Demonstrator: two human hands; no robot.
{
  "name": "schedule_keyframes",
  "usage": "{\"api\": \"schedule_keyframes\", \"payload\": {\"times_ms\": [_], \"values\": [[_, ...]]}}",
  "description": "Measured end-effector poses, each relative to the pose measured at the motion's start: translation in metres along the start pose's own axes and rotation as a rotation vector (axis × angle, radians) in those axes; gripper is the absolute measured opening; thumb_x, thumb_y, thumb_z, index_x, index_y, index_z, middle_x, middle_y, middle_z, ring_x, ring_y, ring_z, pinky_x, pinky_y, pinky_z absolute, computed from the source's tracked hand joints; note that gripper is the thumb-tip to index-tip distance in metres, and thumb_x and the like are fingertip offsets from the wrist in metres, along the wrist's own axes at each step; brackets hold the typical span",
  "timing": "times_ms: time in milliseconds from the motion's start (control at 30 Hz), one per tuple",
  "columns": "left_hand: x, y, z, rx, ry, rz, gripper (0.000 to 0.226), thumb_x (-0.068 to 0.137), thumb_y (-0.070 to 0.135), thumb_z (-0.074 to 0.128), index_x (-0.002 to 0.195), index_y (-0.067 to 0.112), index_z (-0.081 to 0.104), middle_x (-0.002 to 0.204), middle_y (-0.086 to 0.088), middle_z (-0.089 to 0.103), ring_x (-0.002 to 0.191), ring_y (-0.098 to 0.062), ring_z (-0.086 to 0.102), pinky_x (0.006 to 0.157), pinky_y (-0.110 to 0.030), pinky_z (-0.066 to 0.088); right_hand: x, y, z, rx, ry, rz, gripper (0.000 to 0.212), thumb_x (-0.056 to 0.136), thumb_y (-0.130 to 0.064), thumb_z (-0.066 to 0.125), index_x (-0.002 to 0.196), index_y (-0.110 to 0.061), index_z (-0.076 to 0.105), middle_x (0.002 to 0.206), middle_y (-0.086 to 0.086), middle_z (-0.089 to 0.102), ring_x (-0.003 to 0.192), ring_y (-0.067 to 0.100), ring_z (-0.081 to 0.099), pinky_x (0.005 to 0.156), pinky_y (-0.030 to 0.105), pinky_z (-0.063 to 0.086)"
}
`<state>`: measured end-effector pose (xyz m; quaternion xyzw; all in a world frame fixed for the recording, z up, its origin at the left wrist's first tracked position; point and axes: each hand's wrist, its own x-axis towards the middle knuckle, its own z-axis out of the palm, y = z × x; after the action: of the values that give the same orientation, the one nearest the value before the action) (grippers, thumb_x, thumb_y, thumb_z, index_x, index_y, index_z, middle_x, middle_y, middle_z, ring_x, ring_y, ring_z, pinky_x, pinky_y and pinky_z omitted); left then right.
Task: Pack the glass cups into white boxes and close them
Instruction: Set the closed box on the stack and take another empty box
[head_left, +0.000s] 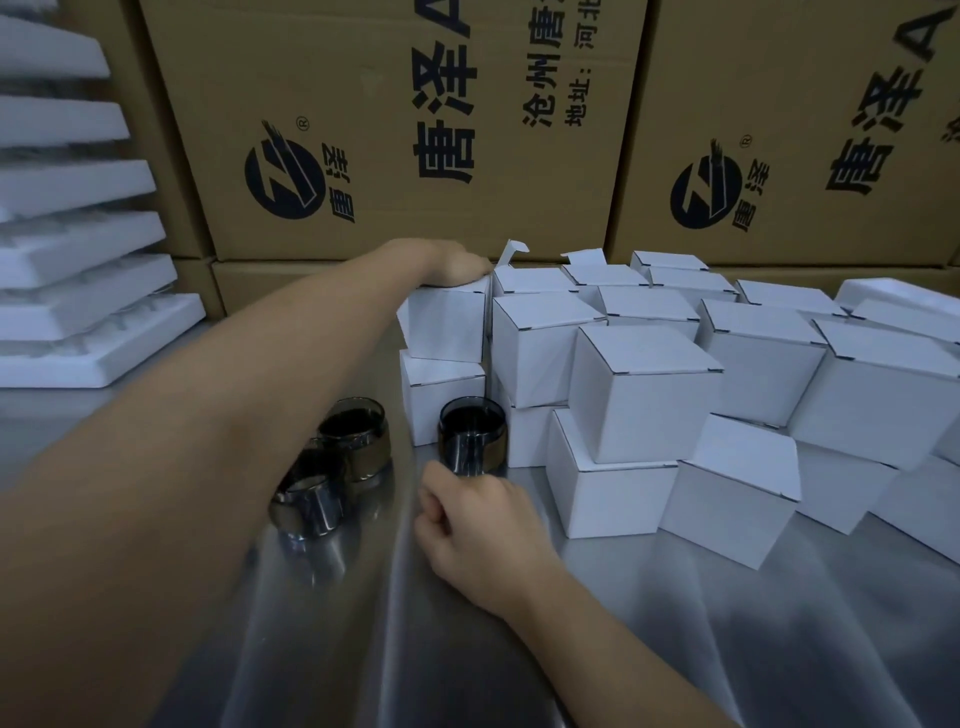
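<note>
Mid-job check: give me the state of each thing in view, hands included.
Left hand: rests on top-left white box, fingers hidden.
Right hand: fingers curled, holding nothing, beside right glass cup.
Right glass cup: upright, unpacked.
Middle glass cup: upright, unpacked.
Left glass cup: upright, unpacked.
Front white boxes: closed.
Back white box: flap open.
Foam trays: stacked.

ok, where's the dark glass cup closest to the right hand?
Head view, centre: the cup stands upright on the steel table, just beyond the right hand, in front of the white boxes.
</note>
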<state>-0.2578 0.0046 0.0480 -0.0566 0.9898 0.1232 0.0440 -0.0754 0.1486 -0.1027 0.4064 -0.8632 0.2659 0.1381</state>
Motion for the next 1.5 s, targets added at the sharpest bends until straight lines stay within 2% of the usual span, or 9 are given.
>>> {"api": "schedule_keyframes", "payload": {"times_ms": [133,300,567,700,767,867,1133,1333,1500], "values": [[-0.017,0.0,-0.001,0.009,0.021,-0.037,0.055,0.102,0.047,0.023,0.143,0.016,0.043,0.151,-0.008,0.039,0.135,-0.029,0.039,0.107,-0.041,0.031,0.001,0.0,-0.001,0.007,-0.022,0.017,0.019,0.089,-0.015,0.051,0.08,-0.02,0.035,0.063,-0.001,0.047,0.061,0.03,0.048,0.058,0.035,0.039],[-0.031,0.0,-0.004,0.049,0.072,-0.001,0.037,0.102,0.038,0.03,0.111,0.011,0.053,0.126,-0.012,0.055,0.104,-0.028,0.052,0.088,-0.036,0.039,0.001,0.0,0.0,0.017,-0.011,0.029,0.018,0.089,-0.015,0.051,0.08,-0.018,0.037,0.063,0.0,0.047,0.062,0.031,0.048,0.055,0.033,0.034],[-0.037,0.003,0.002,-0.042,0.129,-0.018,0.033,0.102,0.03,0.035,0.115,0.007,0.055,0.11,-0.008,0.05,0.094,-0.025,0.047,0.081,-0.032,0.037,0.001,0.003,0.001,0.047,0.03,0.022,0.017,0.087,-0.013,0.052,0.078,-0.017,0.038,0.063,0.002,0.048,0.062,0.031,0.048,0.058,0.038,0.041],[-0.052,0.0,-0.005,-0.222,0.456,-0.049,0.025,0.096,0.014,0.042,0.089,-0.001,0.061,0.08,-0.012,0.048,0.07,-0.029,0.043,0.055,-0.028,0.032,0.001,0.005,0.003,0.053,0.08,0.024,0.017,0.086,-0.012,0.052,0.078,-0.016,0.038,0.059,-0.001,0.044,0.058,0.03,0.043,0.055,0.037,0.036],[-0.067,0.001,-0.011,-0.311,0.689,-0.072,0.023,0.095,0.012,0.044,0.101,-0.004,0.06,0.098,-0.017,0.057,0.082,-0.033,0.056,0.067,-0.036,0.048,0.001,0.005,0.003,0.04,0.108,0.025,0.017,0.086,-0.011,0.053,0.078,-0.016,0.038,0.058,-0.003,0.041,0.055,0.028,0.041,0.053,0.034,0.032],[-0.096,0.002,-0.02,-0.325,1.016,-0.016,0.025,0.097,0.015,0.047,0.109,0.004,0.066,0.126,-0.008,0.051,0.108,-0.027,0.053,0.093,-0.038,0.046,-0.002,0.0,0.0,0.028,0.15,0.021,0.02,0.085,-0.01,0.054,0.077,-0.016,0.037,0.057,-0.002,0.043,0.053,0.029,0.043,0.052,0.034,0.036],[-0.224,0.016,0.019,-0.652,1.538,0.427,0.031,0.09,-0.007,0.047,0.112,0.001,0.067,0.117,-0.01,0.05,0.111,-0.007,0.046,0.091,-0.006,0.038,-0.038,-0.022,-0.013,0.036,0.398,0.048,0.016,0.077,-0.005,0.063,0.071,-0.008,0.049,0.055,0.005,0.056,0.047,0.031,0.049,0.046,0.032,0.04],[-0.301,0.023,0.089,-1.204,1.352,0.299,0.035,0.096,0.006,0.041,0.121,0.028,0.051,0.12,0.016,0.049,0.116,-0.013,0.053,0.097,-0.037,0.049,-0.083,-0.036,-0.027,0.316,0.567,0.263,0.033,0.077,-0.008,0.057,0.064,-0.028,0.035,0.051,-0.01,0.042,0.048,0.01,0.036,0.053,0.034,0.036],[-0.316,0.021,0.135,-1.45,1.053,0.131,0.042,0.094,0.001,0.037,0.129,0.024,0.044,0.102,0.029,0.059,0.092,0.012,0.055,0.084,-0.017,0.043,-0.111,-0.04,-0.044,0.701,0.767,0.569,0.034,0.084,-0.001,0.054,0.065,-0.021,0.035,0.062,0.009,0.045,0.061,0.021,0.044,0.058,0.042,0.04]]}}
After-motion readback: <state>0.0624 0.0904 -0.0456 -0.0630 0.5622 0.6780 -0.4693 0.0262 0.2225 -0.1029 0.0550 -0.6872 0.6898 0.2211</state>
